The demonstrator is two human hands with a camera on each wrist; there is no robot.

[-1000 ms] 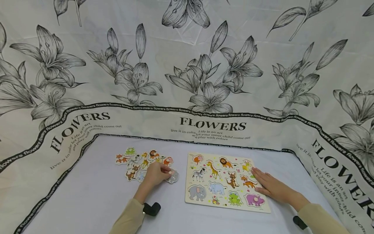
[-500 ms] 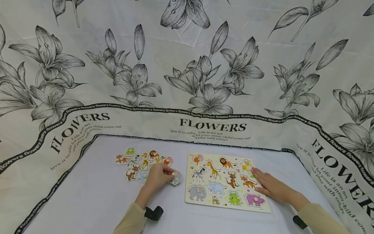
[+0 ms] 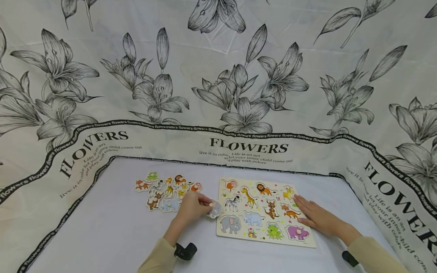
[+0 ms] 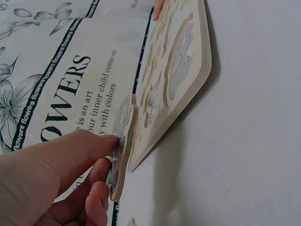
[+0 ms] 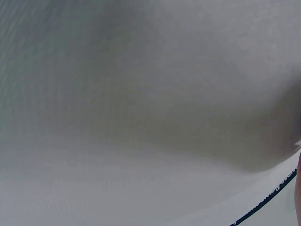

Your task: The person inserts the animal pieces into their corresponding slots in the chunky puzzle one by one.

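Observation:
My left hand (image 3: 194, 207) pinches a grey elephant puzzle piece (image 3: 216, 209) between thumb and fingers, by the left edge of the wooden puzzle board (image 3: 235, 236). In the left wrist view the elephant piece (image 4: 123, 123) is tilted on edge, its pale wood rim facing the camera. On the board, a grey elephant picture (image 3: 230, 224) fills the lower left corner, and a purple hippo piece (image 3: 298, 233) with a knob sits at the lower right. My right hand (image 3: 319, 218) rests with straight fingers on the board's right edge; its wrist view shows mostly blurred white cloth.
Left of the board lies a cluster of loose animal pieces, among them a frog (image 3: 152, 176), a kangaroo (image 3: 155, 201), a giraffe (image 3: 168, 187) and a blue rhino (image 3: 168, 205). White cloth (image 3: 102, 227) covers the table, and a flower-printed curtain (image 3: 246, 148) stands behind.
My left hand has moved right with the elephant piece, from the cluster to the board's left edge. More of the blue rhino piece now shows. The right hand and the board have stayed put.

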